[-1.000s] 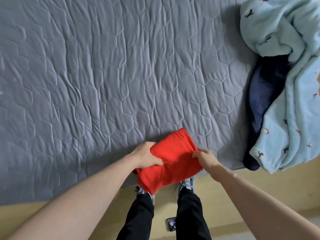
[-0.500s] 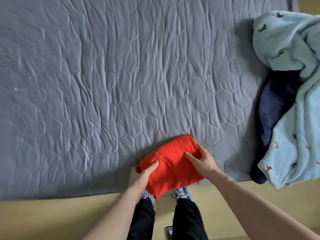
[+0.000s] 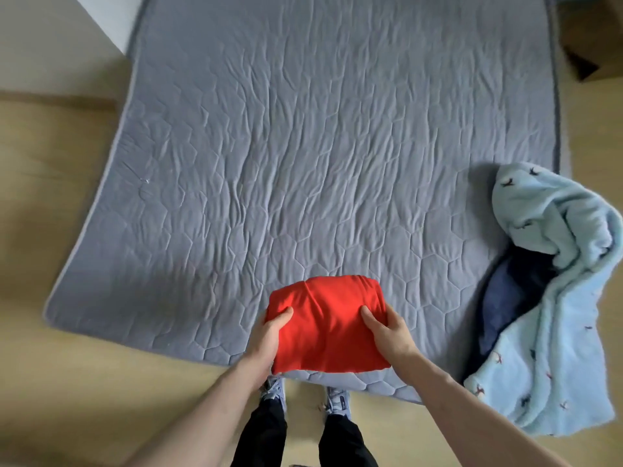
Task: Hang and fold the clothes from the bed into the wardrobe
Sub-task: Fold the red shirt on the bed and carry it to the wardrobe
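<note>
Grey quilted bed [image 3: 303,146] on pale floor [image 3: 50,230] spreads beyond both hands, left hand [image 3: 268,335] and right hand [image 3: 391,335] gripping the folded red garment [image 3: 327,318], blue fleece blanket [image 3: 556,315] heaped rightward.

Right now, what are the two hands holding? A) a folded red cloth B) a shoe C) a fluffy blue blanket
A: the left hand and right hand each grip a side of the folded red cloth at the bed's near edge.
</note>
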Demonstrator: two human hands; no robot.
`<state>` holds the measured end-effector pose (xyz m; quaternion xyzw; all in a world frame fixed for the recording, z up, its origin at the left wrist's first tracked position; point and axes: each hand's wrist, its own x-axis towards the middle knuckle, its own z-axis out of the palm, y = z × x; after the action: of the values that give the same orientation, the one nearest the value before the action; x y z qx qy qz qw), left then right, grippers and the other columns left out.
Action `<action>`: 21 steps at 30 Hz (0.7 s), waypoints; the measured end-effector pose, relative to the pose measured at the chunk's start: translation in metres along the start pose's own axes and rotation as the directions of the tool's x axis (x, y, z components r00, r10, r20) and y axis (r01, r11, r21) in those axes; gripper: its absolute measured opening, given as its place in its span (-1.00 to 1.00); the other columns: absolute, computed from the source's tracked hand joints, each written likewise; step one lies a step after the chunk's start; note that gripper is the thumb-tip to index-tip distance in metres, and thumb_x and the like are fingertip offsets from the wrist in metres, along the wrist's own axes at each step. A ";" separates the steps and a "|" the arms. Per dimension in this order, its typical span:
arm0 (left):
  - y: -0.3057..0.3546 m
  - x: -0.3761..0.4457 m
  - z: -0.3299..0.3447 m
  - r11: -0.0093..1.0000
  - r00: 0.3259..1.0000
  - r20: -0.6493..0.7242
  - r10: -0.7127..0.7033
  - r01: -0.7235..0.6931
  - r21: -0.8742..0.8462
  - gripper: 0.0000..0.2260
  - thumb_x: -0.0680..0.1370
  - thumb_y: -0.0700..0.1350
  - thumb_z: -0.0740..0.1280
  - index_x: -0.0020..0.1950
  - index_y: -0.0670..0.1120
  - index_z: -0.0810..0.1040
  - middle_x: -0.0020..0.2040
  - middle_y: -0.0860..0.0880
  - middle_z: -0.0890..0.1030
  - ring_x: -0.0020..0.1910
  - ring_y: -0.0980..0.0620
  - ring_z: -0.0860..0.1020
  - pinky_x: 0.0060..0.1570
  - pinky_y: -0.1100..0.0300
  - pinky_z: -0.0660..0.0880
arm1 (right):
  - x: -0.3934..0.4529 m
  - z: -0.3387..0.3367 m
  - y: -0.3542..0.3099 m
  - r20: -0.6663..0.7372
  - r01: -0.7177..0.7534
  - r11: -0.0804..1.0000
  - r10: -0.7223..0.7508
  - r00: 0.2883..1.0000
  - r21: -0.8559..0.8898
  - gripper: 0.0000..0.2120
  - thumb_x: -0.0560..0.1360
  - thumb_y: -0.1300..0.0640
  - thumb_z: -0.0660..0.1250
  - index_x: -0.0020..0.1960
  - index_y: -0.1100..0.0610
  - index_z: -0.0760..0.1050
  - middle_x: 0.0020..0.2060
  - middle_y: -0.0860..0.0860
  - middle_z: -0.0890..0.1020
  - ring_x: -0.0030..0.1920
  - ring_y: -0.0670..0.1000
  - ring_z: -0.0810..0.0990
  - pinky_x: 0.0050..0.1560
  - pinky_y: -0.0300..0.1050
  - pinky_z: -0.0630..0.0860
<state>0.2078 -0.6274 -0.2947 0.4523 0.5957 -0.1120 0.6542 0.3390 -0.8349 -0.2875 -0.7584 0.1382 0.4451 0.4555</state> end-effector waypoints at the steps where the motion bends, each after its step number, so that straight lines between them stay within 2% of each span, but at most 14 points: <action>1: 0.011 -0.013 -0.003 0.999 0.999 -0.001 0.034 -0.034 0.000 -0.58 0.44 0.13 0.53 0.22 -0.01 0.63 0.06 -0.03 0.74 0.05 -0.05 0.71 0.23 -0.05 0.57 | -0.011 0.001 -0.012 -0.002 0.024 1.000 -0.024 1.000 0.013 -0.69 0.58 -0.10 0.40 0.29 -0.04 0.56 0.09 -0.09 0.70 0.12 -0.05 0.67 0.31 0.06 0.56; 5: 0.062 -0.097 -0.029 0.988 0.987 -0.036 0.155 -0.155 0.013 -0.68 0.47 0.19 0.47 0.13 0.08 0.59 0.08 0.01 0.70 0.08 -0.02 0.67 0.14 0.04 0.55 | -0.080 -0.001 -0.082 0.058 0.100 0.995 -0.102 0.993 0.022 -0.78 0.60 -0.08 0.38 0.22 -0.11 0.51 0.07 -0.15 0.66 0.10 -0.13 0.64 0.29 -0.05 0.54; 8: 0.095 -0.170 -0.062 0.972 0.966 -0.103 0.236 -0.237 0.002 -0.57 0.40 0.26 0.46 0.17 0.07 0.59 0.07 0.02 0.71 0.06 0.01 0.68 0.18 0.00 0.57 | -0.143 0.005 -0.135 0.102 0.154 0.988 -0.153 0.983 -0.001 -0.70 0.57 -0.16 0.38 0.27 -0.15 0.49 0.14 -0.14 0.65 0.16 -0.10 0.62 0.34 -0.03 0.52; 11: 0.119 -0.222 -0.089 0.953 0.941 -0.174 0.291 -0.300 -0.032 -0.75 0.57 0.12 0.43 0.17 0.03 0.57 0.06 0.04 0.68 0.04 0.07 0.65 0.00 0.21 0.53 | -0.184 0.018 -0.176 0.134 0.229 0.973 -0.222 0.966 -0.036 -0.75 0.58 -0.14 0.37 0.23 -0.15 0.47 0.07 -0.18 0.63 0.13 -0.11 0.60 0.32 -0.08 0.49; 12: 0.126 -0.233 -0.099 0.948 0.934 -0.199 0.297 -0.313 -0.051 -0.76 0.57 0.11 0.43 0.15 0.03 0.58 0.06 0.03 0.68 0.05 0.06 0.66 -0.02 0.21 0.52 | -0.197 0.024 -0.192 0.147 0.260 0.964 -0.249 0.957 -0.059 -0.76 0.59 -0.12 0.37 0.23 -0.13 0.47 0.05 -0.19 0.62 0.11 -0.11 0.60 0.29 -0.11 0.48; 14: 0.142 -0.262 -0.125 0.937 0.920 -0.251 0.301 -0.335 -0.102 -0.74 0.58 0.10 0.42 0.17 -0.01 0.59 0.08 -0.03 0.70 0.06 0.01 0.67 0.06 0.09 0.56 | -0.221 0.043 -0.224 0.180 0.340 0.935 -0.320 0.930 -0.097 -0.74 0.60 -0.08 0.37 0.26 -0.07 0.51 0.02 -0.19 0.63 0.08 -0.12 0.60 0.25 -0.14 0.47; 17: 0.163 -0.300 -0.170 0.896 0.891 -0.329 0.313 -0.392 -0.209 -0.82 0.60 0.02 0.42 0.12 -0.05 0.59 0.06 -0.09 0.71 0.04 -0.06 0.69 0.19 -0.07 0.58 | -0.259 0.081 -0.272 0.259 0.444 0.882 -0.397 0.880 -0.156 -0.73 0.60 -0.06 0.38 0.28 -0.05 0.54 0.02 -0.17 0.65 0.10 -0.09 0.62 0.29 -0.10 0.48; 19: 0.176 -0.320 -0.205 0.861 0.868 -0.382 0.318 -0.433 -0.267 -0.79 0.57 0.03 0.45 0.12 -0.05 0.61 0.06 -0.09 0.72 0.06 -0.07 0.69 0.24 -0.10 0.56 | -0.278 0.114 -0.300 0.313 0.502 0.847 -0.436 0.844 -0.173 -0.67 0.60 -0.06 0.38 0.32 0.01 0.55 0.05 -0.13 0.67 0.13 -0.06 0.63 0.32 -0.06 0.49; 21: 0.182 -0.333 -0.244 0.820 0.849 -0.425 0.313 -0.467 -0.330 -0.78 0.56 0.06 0.45 0.14 -0.01 0.61 0.08 -0.05 0.72 0.10 -0.04 0.68 0.27 -0.06 0.54 | -0.301 0.148 -0.329 0.376 0.562 0.805 -0.469 0.799 -0.190 -0.69 0.60 -0.05 0.38 0.32 -0.01 0.55 0.05 -0.11 0.67 0.13 -0.06 0.62 0.27 -0.12 0.47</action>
<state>0.0789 -0.4781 0.1109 0.4269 0.6053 0.2405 0.6274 0.2896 -0.5933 0.1125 -0.7458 -0.2165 0.4317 0.4590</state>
